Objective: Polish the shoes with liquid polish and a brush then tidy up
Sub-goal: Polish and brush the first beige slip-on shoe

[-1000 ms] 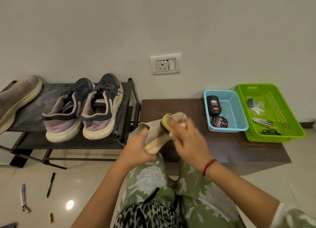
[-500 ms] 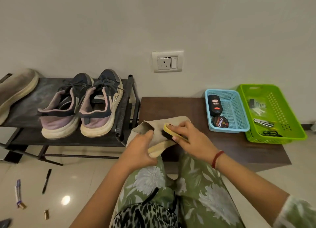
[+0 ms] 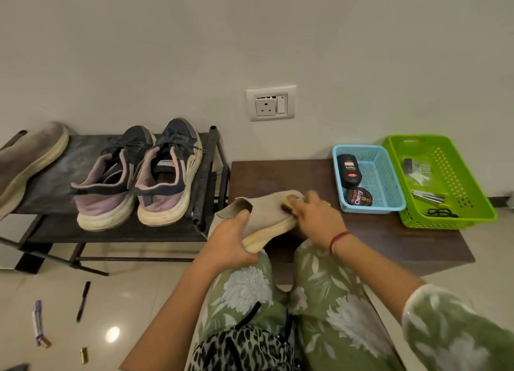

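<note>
Left hand [image 3: 232, 238] wraps heel end of beige shoe [image 3: 267, 213], thumb over collar, shoe held over knees at front edge of brown bench [image 3: 361, 231]. Right hand [image 3: 317, 216] closes on brush [image 3: 288, 207], mostly hidden, bristles against toe. Polish bottle [image 3: 348, 170] lies in blue basket [image 3: 389, 201], well apart.

Risks, judged:
- one-handed heel grip; hard stroke may twist shoe loose
- brush may skid off toe onto trousers
- polish may streak pale upper

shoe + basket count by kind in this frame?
Beige suede slip-on shoes: 2, held and on rack
Navy and lilac lace-up sneakers: 2
Plastic mesh baskets: 2, blue and green
Total: 6
</note>
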The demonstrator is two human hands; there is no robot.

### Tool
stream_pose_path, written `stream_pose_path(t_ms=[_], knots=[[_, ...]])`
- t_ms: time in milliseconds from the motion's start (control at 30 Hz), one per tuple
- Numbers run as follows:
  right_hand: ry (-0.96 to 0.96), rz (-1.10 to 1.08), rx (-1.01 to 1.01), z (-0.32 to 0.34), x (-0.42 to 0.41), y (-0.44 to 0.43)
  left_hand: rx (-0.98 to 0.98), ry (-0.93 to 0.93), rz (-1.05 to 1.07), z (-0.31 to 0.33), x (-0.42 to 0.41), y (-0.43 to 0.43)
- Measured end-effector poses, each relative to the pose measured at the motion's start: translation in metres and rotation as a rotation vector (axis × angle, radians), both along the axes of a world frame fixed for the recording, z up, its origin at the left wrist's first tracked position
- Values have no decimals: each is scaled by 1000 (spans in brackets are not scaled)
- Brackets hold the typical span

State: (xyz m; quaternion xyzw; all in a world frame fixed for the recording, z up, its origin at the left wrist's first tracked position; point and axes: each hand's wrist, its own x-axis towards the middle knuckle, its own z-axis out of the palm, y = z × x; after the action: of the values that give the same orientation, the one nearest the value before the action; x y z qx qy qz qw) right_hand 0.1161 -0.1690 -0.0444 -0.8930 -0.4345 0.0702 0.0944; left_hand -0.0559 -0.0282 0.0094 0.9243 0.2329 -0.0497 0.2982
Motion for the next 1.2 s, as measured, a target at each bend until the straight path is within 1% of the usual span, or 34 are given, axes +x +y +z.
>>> stream_pose_path(t_ms=[67, 100, 133, 200, 233, 267, 300, 333, 400, 433, 467, 533, 567, 667, 733, 800, 900, 1000, 1200], knots=[[14, -144, -103, 3, 33, 0, 2, 13, -13, -1, 1, -3], [32, -193, -83, 7, 44, 1, -5, 8, 6, 0, 1, -4], [51, -214, -18, 13, 45, 3, -10, -2, 31, 0, 1, -3], [128, -160, 193, 24, 20, 6, -21, -28, 75, 1, -1, -2], [178, -83, 277, 28, -1, 4, -35, -39, 87, 0, -3, 0], [198, 8, 307, 28, -21, 0, -50, -52, 86, -1, -4, 2], [170, 68, 276, 21, -31, -4, -59, -59, 79, -2, -4, 2], [131, 78, 232, 8, -29, -6, -60, -63, 66, -3, -4, 3], [119, -89, 112, -13, 5, -6, -55, -55, 22, -4, -5, 2], [167, -192, 43, -18, 26, -6, -59, -58, 7, -4, -6, 2], [217, -243, -40, -21, 45, -7, -68, -70, 5, -4, -7, 2], [308, -223, -161, -19, 61, -6, -140, -112, 46, -4, -13, 2], [313, -194, -130, -14, 57, -5, -172, -139, 82, -6, -18, 3], [323, -186, 157, 0, 30, -6, -217, -216, 217, -8, -25, 1], [356, -215, 314, 7, 15, -14, -237, -234, 263, -8, -24, -1], [438, -285, 492, 10, 3, -24, -224, -231, 241, -6, -20, -2], [618, -381, 746, 13, -14, -37, -195, -207, 217, 0, -19, -2], [783, -377, 913, 23, -35, -45, -148, -222, 196, 9, -18, -5], [904, -428, 1096, 43, -66, -44, 38, -321, 140, 46, -12, -20]])
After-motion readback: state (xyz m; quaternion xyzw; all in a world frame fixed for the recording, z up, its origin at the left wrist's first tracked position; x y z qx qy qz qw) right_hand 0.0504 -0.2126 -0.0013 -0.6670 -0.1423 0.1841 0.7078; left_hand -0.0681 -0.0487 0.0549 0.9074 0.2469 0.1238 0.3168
